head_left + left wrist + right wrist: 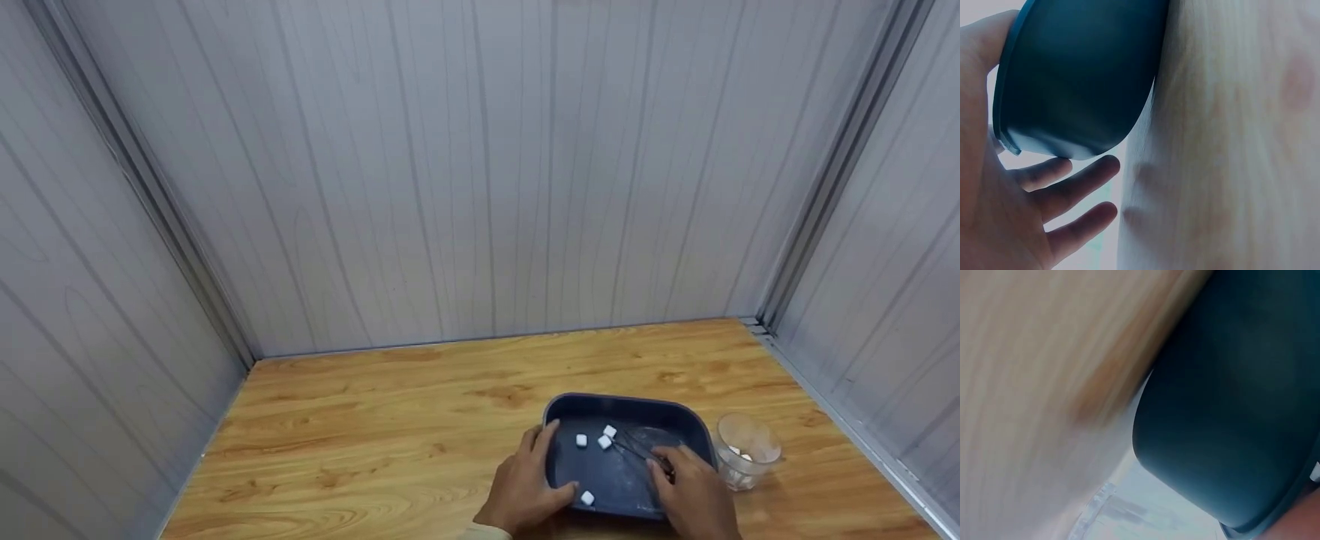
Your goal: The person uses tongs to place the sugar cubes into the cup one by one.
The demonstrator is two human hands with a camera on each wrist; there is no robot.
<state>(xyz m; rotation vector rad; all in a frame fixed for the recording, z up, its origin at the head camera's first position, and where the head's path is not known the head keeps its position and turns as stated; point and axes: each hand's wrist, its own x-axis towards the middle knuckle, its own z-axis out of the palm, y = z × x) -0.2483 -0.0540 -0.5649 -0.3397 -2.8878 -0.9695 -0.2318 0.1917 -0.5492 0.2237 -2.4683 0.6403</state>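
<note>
I have the left hand (pixel 525 480) in a spread grip, its thumb well apart from its forefinger; three of its fingers (pixel 1081 183) extend nearly straight, tips separated, in my left wrist view; a pale cuff (pixel 486 533) shows at that wrist; I see the right hand (pixel 697 489) pinching, thumb and forefinger close together, its back facing the head camera; the right wrist view gives me a blurred patch of skin.

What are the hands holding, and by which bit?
The right hand pinches tweezers, back from their tips; the left hand holds the blue tray by its left side.
</note>
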